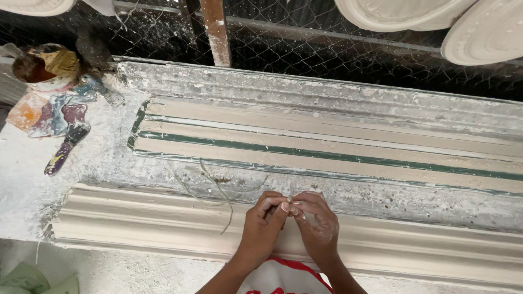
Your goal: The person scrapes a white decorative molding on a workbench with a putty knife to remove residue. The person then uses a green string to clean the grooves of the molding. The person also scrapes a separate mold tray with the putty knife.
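Note:
My left hand and my right hand meet over a long cream moulding, fingertips pinched together on thin pale fibre strands. The strands trail off to the left across the plaster-crusted bench surface. Both hands are dusted with white plaster. Behind them lies a long mould with cream ridges and green stripes.
At the far left stand a tin with a brush, a paint-stained scraper and coloured rags. Wire mesh and a wooden post run along the back. White round plaster casts hang at the top right.

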